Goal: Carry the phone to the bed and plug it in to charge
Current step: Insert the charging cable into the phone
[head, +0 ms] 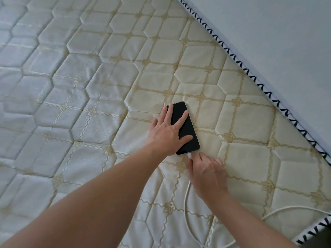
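Bare quilted mattress (75, 90) fills most of the view, cream fabric w/ gold wavy stitching in diamond and hexagon panels, no sheet on it. Its edge has white piping w/ black zigzag marks (268, 92), running diagonally down the right side, and a plain pale wall (277, 29) sits beyond that. Phone (186, 129) lies flat on the mattress, screen up and dark, long axis angled w/ its top end further from the person and its bottom end nearer. Person's left hand (168, 133) is spread open, palm down, resting on the phone's left side: fingers splayed across the glass, thumb lying over the lower part of the screen, not curled round it, more pressing than gripping. Right hand (207, 174) is just below the phone's bottom edge, thumb and forefinger pinched together on the white plug end of a charging cable (187, 203), other fingers loosely bent. Plug tip is right at the phone's bottom port; can't tell if it's fully seated or only touching. Cable runs from that hand down toward the person, then loops right across the mattress toward the lower right corner. Both forearms are bare, reaching in from the bottom of the frame.
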A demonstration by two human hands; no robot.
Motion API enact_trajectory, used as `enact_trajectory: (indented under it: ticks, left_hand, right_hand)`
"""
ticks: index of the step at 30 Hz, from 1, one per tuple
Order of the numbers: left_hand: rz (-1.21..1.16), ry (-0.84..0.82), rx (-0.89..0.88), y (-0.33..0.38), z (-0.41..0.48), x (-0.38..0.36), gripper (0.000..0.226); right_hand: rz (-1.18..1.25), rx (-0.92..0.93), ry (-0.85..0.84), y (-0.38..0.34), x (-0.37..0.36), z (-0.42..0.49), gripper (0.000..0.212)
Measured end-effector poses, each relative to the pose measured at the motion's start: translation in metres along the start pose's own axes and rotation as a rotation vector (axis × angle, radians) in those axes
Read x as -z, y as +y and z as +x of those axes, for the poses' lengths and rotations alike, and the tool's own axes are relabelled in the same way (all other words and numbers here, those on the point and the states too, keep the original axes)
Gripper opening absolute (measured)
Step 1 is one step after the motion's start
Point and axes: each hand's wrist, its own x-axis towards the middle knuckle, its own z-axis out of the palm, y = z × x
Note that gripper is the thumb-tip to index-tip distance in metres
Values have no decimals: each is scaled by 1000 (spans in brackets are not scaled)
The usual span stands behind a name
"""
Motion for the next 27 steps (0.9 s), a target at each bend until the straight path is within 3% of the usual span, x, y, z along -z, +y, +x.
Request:
enact_trajectory:
  ticks: [13,19,23,27]
  left_hand:
    - [-25,3,4,5,-2,-1,79]
    - [-92,126,1,6,-6,0,86]
    - [-258,284,128,3,-6,5,95]
    - [-237,349,274,-18,-10,8,80]
  right_hand:
    - [8,25,-6,1,-1,9,29]
    - [11,-10,-85,-2,7,19,31]
    - [18,-15,-111,-6,7,34,29]
    - [22,-48,-156,-11,7,48,21]
